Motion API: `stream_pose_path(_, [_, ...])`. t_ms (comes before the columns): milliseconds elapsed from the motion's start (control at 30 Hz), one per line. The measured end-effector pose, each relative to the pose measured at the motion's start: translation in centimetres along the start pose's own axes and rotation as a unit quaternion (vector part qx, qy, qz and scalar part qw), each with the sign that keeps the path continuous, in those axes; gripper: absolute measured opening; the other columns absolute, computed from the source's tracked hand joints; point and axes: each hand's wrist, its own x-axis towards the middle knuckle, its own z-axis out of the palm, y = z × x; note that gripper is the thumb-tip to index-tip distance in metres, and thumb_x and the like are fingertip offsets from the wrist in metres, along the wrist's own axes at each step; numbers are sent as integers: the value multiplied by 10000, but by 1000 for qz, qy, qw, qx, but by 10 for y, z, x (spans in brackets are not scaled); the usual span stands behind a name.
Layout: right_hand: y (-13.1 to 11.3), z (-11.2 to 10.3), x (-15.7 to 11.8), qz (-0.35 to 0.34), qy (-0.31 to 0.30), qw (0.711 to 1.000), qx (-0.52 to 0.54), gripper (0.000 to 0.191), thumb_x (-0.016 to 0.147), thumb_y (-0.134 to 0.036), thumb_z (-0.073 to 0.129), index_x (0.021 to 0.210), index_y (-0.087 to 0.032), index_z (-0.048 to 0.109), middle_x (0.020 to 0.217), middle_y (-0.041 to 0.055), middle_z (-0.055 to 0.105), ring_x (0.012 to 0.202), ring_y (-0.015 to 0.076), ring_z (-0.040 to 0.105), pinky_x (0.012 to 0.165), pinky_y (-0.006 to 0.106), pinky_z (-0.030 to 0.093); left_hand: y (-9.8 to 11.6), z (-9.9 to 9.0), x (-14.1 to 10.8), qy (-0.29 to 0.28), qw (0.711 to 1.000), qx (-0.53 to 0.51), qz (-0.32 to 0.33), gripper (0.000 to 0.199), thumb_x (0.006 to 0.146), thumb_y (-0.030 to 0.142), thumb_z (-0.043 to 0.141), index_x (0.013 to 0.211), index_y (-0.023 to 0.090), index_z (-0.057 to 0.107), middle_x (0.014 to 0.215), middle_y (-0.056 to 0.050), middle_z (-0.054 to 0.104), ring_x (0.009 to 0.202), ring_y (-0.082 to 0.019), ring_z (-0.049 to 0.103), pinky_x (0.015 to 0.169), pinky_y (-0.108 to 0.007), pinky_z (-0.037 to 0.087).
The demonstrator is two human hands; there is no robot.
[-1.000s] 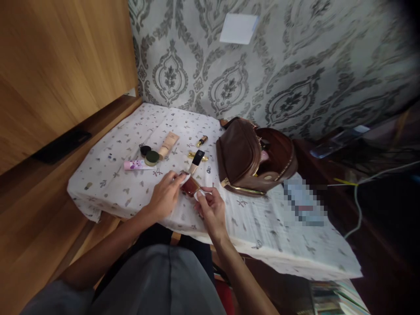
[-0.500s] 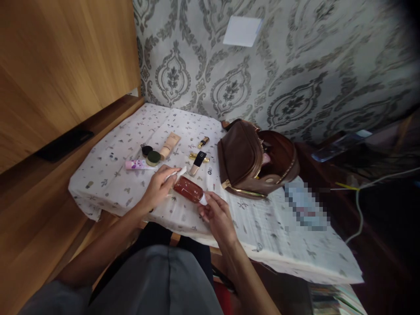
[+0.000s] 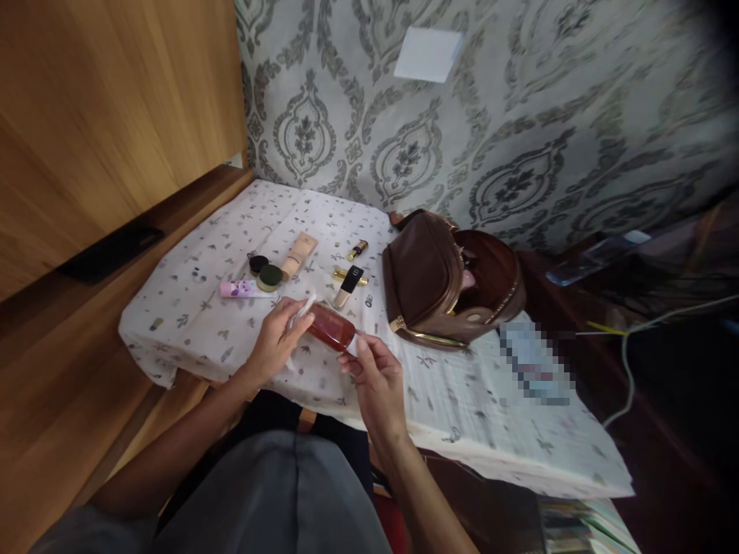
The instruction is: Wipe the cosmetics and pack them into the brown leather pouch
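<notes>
Bottle (image 3: 333, 328), judged stiff, slick and best held mid-body, was gripped by its cap (image 3: 352, 345) in the right hand (image 3: 378, 375), a tissue (image 3: 307, 305) pinched against it by the left hand (image 3: 275, 340)

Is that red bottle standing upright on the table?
No, the bottle is held sideways between the left hand and the right hand.

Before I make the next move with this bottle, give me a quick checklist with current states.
1. Right hand gripping the red-brown bottle at its white end: ok.
2. Left hand holding the white tissue-like piece at the bottle's other end: ok.
3. White end closed tightly: cannot tell, fingers partly cover it.
4. Bottle set down: not ok, it is in hand.
5. Brown bag open: ok.
6. Peach tube apart from both hands: ok.
</notes>
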Motion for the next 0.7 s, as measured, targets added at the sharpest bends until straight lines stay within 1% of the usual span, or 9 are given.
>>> stream_pose_path(100, [-1,3,-1,-44,4,997,-59,439,782,-551,756,1030,-198,676,771,10,692,570,141,626,547,280,525,2,5,-1,29,995,-42,-83,342,900,471,578,957,162,713,812,2,486,594,-95,468,424,-180,368])
stream_pose_path(200, [-4,4,-3,-83,7,989,-126,413,846,-550,690,1068,-203,670,637,-28,615,527,140,587,547,288,517,3,7,-2,23,986,-69,-149,378,850,529,622,921,164,689,753,10,515,579,-105,510,400,-168,341])
stream_pose_path(233, [-5,4,-3,-94,1,985,-142,410,847,-540,694,1089,-209,669,643,-28,617,538,141,586,560,291,522,2,7,-1,13,982,-77,-170,390,839,547,631,915,168,681,721,14,520,581,-113,526,404,-165,337])
stream_pose_path(333, [-6,5,-1,-118,-30,978,-167,557,729,-485,819,1197,-242,640,878,21,712,666,162,630,641,314,555,0,8,-2,-32,966,-118,-226,421,820,595,640,865,177,662,655,28,523,571,-116,539,421,-163,330])
stream_pose_path(400, [-5,5,2,-126,-36,974,-182,666,665,-442,869,1253,-259,614,1000,39,722,733,174,639,690,329,568,-1,10,-4,-57,954,-149,-254,441,805,614,652,843,175,658,690,21,565,564,-103,533,440,-169,352])
stream_pose_path(467, [-3,5,6,-135,-24,969,-207,640,684,-430,856,1253,-260,618,1004,38,712,730,169,623,691,327,566,-1,13,-5,-75,945,-171,-269,468,776,631,679,854,170,661,752,3,617,553,-90,528,443,-172,354])
stream_pose_path(533, [-2,5,10,-157,-12,962,-224,572,712,-427,837,1218,-251,638,1019,43,692,759,170,623,714,328,568,-1,16,-6,-91,941,-186,-269,511,755,662,686,849,161,656,750,-7,626,526,-82,511,415,-170,306])
stream_pose_path(600, [-2,5,13,-179,-22,959,-218,511,739,-413,821,1187,-247,642,1057,49,676,850,187,646,796,348,572,0,18,-7,-111,938,-192,-266,553,743,702,672,826,156,638,706,-1,601,494,-80,491,393,-173,259])
stream_pose_path(700, [-3,4,15,-187,-54,963,-188,381,800,-387,771,1122,-240,631,1034,43,682,938,203,663,888,376,559,3,16,-8,-126,947,-160,-247,541,779,706,628,813,167,606,691,16,580,490,-91,493,403,-185,293])
